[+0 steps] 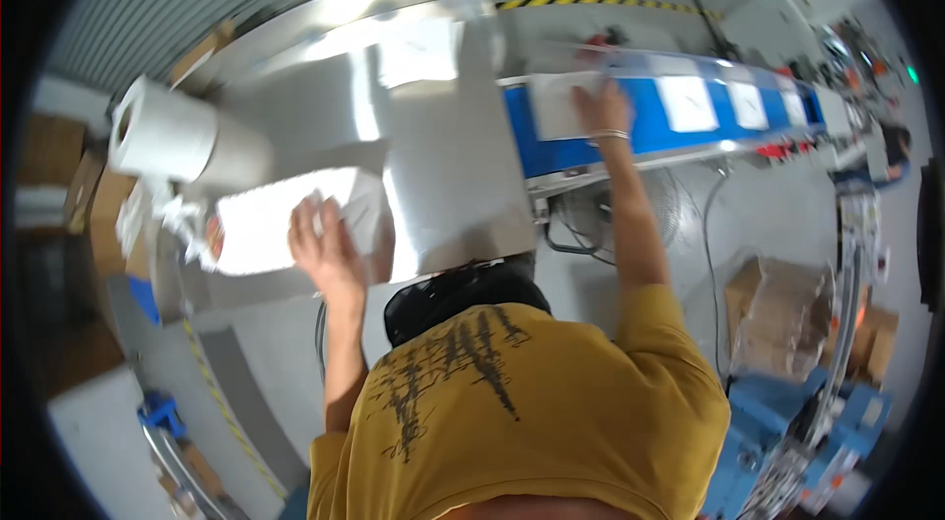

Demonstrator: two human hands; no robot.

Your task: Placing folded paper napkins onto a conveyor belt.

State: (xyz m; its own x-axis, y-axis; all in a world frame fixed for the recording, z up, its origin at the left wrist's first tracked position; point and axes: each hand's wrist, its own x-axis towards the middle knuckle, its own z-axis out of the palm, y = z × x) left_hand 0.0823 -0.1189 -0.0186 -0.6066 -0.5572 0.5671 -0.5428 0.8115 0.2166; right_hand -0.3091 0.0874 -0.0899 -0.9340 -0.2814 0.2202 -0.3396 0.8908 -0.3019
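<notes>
My left hand [328, 249] lies with its fingers spread on top of a long white stack or pack [266, 225] at the left front of the steel table [453, 195]. What the stack is made of does not show clearly. My right hand [603, 111] reaches over the blue conveyor belt [642, 116], at the edge of a flat white square packet [557, 108]. Motion smears its fingers, so a grip on the packet cannot be made out. Farther along the belt lie several white squares, the nearest a white packet [687, 104] with a dark mark.
White rolls [162, 131] stand at the table's left end, beside crumpled white plastic [162, 215]. Another white square [418, 52] lies toward the table's back. A clear cover [669, 62] runs along the belt's far side. Cardboard boxes [787, 313] sit at the right; another person [894, 151] is farther off.
</notes>
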